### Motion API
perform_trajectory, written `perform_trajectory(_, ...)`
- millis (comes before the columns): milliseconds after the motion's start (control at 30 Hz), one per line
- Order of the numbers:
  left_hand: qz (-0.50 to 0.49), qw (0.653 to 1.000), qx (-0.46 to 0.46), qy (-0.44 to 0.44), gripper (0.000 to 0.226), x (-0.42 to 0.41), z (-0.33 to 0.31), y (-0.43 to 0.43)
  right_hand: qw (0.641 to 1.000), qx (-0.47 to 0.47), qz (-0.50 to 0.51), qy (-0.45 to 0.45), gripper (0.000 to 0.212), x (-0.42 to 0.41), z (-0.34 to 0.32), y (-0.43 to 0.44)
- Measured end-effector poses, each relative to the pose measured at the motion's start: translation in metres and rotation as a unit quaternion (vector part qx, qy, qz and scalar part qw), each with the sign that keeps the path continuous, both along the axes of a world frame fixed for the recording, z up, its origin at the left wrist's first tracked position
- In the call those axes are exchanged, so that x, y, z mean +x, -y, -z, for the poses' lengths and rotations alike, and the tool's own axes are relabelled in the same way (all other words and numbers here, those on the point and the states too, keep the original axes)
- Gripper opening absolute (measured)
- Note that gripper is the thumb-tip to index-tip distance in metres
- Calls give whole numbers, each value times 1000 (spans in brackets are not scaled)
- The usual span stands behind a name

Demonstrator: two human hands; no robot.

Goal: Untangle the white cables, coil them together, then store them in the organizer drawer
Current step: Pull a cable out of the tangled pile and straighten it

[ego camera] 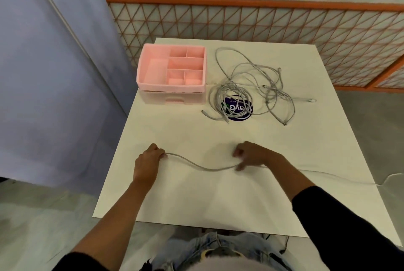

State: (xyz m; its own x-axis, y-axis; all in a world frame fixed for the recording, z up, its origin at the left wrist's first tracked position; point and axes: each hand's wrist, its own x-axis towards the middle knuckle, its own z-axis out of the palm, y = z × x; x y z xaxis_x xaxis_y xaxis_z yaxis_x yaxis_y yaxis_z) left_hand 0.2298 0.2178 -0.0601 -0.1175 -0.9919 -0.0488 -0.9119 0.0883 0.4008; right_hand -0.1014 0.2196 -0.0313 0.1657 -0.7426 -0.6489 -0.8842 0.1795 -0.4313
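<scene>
One white cable [196, 164] lies stretched across the near part of the table. My left hand [149, 158] pinches its left end. My right hand [251, 154] holds the cable further right, fingers curled round it; the cable runs on under my wrist and off the table's right edge. A tangled heap of white cables [251, 87] lies at the far middle of the table, partly coiled on a dark blue round sticker. The pink organizer [172, 69] stands at the far left, its drawer [175, 98] shut in front.
The white table [185, 200] ends close to my lap. A dark blue round sticker [238, 110] lies under the heap. An orange lattice fence [262, 23] runs behind the table, and a pale blue curtain [54, 63] hangs at the left.
</scene>
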Motion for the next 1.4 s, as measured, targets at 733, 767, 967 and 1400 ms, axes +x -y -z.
perform_trajectory(733,-390,782,28,-486,62,6,-27,19,982,-26,-116,145,9,131,3,4)
perform_trajectory(767,-405,767,36,-496,68,6,-29,18,982,-26,-121,139,9,132,3,5)
perform_trajectory(967,-451,659,62,-599,38,27,-10,14,987,-11,-110,119,19,132,8,10)
perform_trajectory(1400,-465,769,-18,-439,13,36,19,-3,994,-2,-100,46,11,148,18,12)
